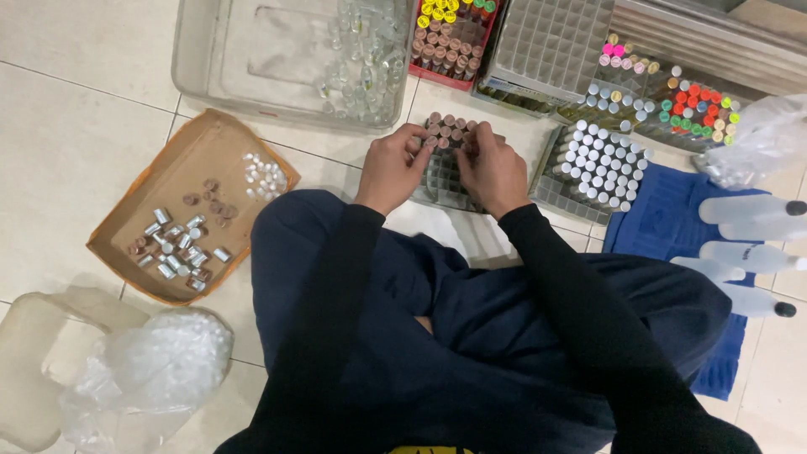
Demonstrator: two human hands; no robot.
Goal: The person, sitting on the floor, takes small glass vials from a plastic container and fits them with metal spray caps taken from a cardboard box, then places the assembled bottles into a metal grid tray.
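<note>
A tiled floor [76, 101] is seen from above, with a seated person's dark-trousered legs filling the lower middle of the view.

A clear plastic tub [252, 59] is set at the top, with small glass vials [361, 59] heaped at its right end. A cardboard tray [181, 181] lies to the left; silver caps [172, 248], brown caps [210, 202] and white plugs [265, 176] are scattered in it in separate patches. A crumpled plastic bag [155, 366] lies at the lower left. A blue cloth [664, 219] is spread at the right, with white squeeze bottles [744, 231] laid on their sides over it.

An empty grid tray [551, 38] is placed at the top right, beside a red rack [450, 38] of yellow- and brown-capped vials. A rack of white-capped vials [601, 164] stands right of the hands, and vials with pink, orange and green caps [689, 105] are grouped behind it.

A grid rack [445, 172] with brown-capped vials [450, 126] in its far rows sits on the floor just in front of the knees, between the two hands. The left hand [391, 168] is curled at the rack's left edge, fingertips pressed together on a vial. The right hand [487, 168] is curled over the rack's right part, fingers bent onto the vial tops; what exactly is pinched cannot be told.
</note>
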